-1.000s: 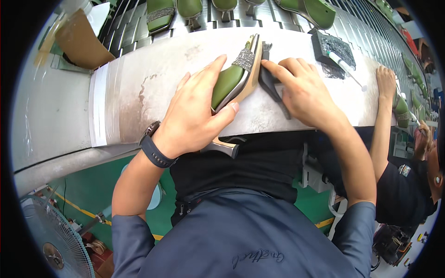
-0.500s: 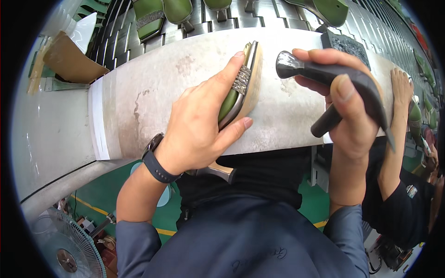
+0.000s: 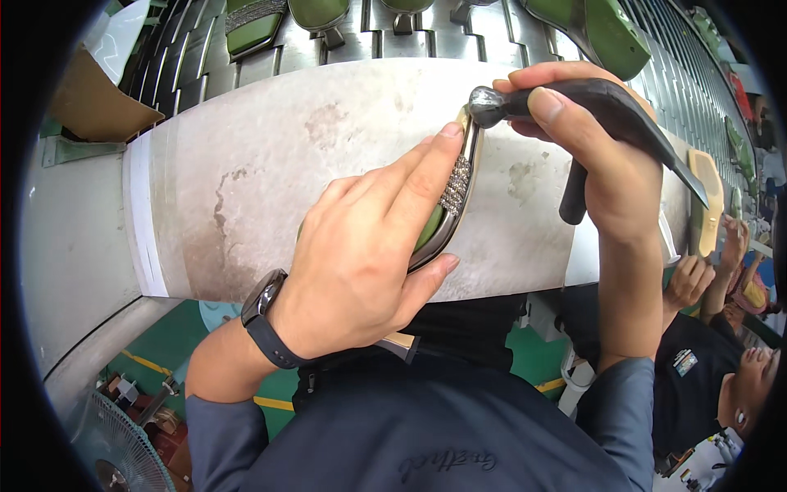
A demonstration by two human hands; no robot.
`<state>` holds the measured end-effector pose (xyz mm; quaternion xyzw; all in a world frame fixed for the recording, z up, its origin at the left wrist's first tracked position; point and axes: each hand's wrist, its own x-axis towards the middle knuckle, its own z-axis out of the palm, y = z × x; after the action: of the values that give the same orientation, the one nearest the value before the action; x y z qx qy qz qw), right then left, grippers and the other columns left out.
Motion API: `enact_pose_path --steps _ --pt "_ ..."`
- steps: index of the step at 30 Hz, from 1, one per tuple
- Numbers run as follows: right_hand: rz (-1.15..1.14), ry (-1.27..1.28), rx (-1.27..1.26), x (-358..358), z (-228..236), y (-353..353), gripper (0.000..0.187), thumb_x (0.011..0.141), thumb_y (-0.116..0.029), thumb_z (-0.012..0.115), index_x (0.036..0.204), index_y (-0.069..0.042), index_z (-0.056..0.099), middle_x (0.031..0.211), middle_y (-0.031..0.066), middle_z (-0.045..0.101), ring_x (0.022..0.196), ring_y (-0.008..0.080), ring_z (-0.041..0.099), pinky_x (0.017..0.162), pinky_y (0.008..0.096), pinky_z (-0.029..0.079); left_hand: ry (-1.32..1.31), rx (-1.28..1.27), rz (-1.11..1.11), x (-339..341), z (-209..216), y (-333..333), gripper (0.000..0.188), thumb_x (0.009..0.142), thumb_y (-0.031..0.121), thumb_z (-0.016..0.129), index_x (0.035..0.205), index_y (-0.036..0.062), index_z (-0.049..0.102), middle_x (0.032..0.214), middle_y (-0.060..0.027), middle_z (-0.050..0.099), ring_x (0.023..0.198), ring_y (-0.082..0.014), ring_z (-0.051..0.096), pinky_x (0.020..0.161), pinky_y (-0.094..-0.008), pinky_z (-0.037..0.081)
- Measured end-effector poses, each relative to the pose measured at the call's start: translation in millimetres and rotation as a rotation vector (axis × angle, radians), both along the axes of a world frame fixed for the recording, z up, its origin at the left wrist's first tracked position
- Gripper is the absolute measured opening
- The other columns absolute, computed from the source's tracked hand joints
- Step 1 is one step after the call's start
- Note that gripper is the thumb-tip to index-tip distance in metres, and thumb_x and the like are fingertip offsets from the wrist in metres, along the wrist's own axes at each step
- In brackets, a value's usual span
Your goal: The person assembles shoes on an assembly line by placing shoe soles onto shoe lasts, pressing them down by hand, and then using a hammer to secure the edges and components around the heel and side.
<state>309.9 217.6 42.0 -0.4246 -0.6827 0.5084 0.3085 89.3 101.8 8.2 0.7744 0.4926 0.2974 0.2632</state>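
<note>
My left hand (image 3: 373, 234) is closed around a high-heeled sandal (image 3: 457, 187) with a glittery strap on a green last. The sandal lies tilted on its side, its sole edge toward the right. Its heel sticks out below my wrist over the table's near edge. With my right hand (image 3: 619, 168) I grip a dark shoemaker's hammer (image 3: 489, 107) around its head, and its short handle hangs down beside the palm. The hammer's round metal face is at the sandal's toe end, seemingly touching it. My left index finger lies along the strap side, just short of that spot.
The pale stained worktable (image 3: 270, 189) runs across in front of me. Beyond it a slatted metal conveyor (image 3: 373, 41) carries several green lasts with sandals (image 3: 318, 12). A co-worker's hand (image 3: 689, 283) is at the right near a light sole (image 3: 705, 205). A fan (image 3: 123, 447) stands lower left.
The hammer has come left and down onto the sandal's toe end, where before it was apart from it. My left hand and the sandal have shifted slightly right. The dark block on the table is no longer visible.
</note>
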Motion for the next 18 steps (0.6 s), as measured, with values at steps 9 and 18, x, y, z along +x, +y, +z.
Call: enact_pose_path --steps 9,18 --pt "0.147 -0.062 -0.053 10 13 -24 0.041 0.086 -0.019 0.074 0.115 0.009 0.068 0.112 0.0244 0.076 0.105 0.0278 0.075 0.097 0.0376 0.057 0.025 -0.02 0.023 1 -3 -3 0.106 0.07 0.004 0.085 0.161 -0.0005 0.033 0.142 -0.0224 0.06 0.114 -0.0386 0.065 0.097 -0.0436 0.049" --pt "0.415 -0.165 0.175 7 24 -28 0.036 0.078 -0.017 0.079 0.102 0.009 0.073 0.104 0.0246 0.077 0.098 0.0333 0.076 0.092 0.0402 0.059 0.018 0.003 0.074 4 -6 -6 0.108 0.064 0.003 0.087 0.16 0.0011 0.037 0.141 -0.0203 0.062 0.115 -0.0367 0.065 0.095 -0.0422 0.05"
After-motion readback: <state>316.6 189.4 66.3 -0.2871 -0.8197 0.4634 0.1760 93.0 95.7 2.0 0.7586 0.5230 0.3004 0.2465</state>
